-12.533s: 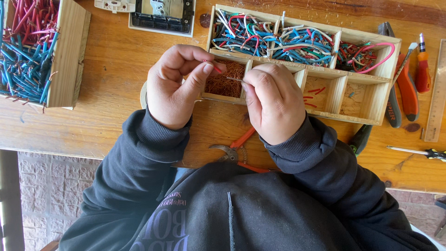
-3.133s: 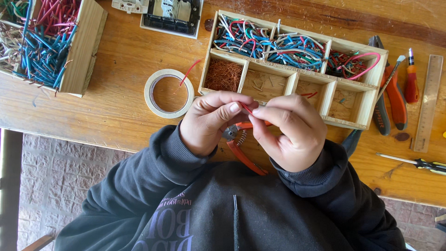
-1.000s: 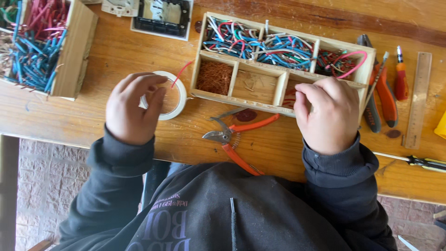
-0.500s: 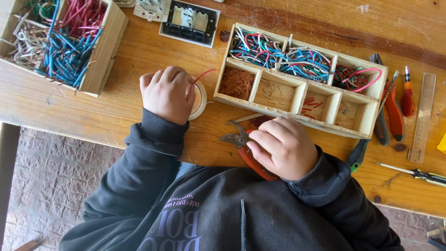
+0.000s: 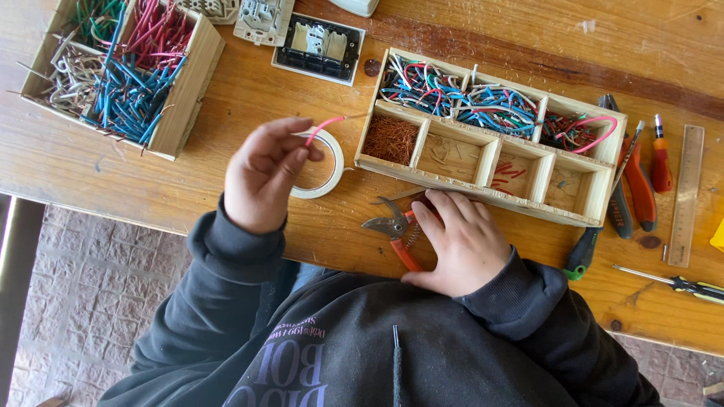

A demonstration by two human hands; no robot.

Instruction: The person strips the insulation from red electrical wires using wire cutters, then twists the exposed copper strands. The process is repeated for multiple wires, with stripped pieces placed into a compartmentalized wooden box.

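Sitting at the far left of the wooden table (image 5: 249,90), an open wooden box (image 5: 188,83) holds loose blue, red, green and pale wire offcuts; just right of it, near the top edge, lie pale switch parts (image 5: 260,19) and a black-framed switch plate (image 5: 320,47); below these the left hand (image 5: 260,177) is raised over the table, its thumb and forefinger pinching one end of a short pink wire (image 5: 326,123), the other fingers curled loosely beside them; the wire's bare tip points toward the divided wooden tray (image 5: 483,192); a roll of white tape (image 5: 332,169) lies flat just under the hand; the tray holds copper strands in its near-left compartment and coloured wires along the back row; the right hand (image 5: 460,245) rests on the red-handled wire strippers (image 5: 396,230) in front of the tray, fingers together and laid over the handles; further right lie pliers (image 5: 637,181), a small red screwdriver (image 5: 661,154), a wooden ruler (image 5: 686,196) and another screwdriver (image 5: 679,283).
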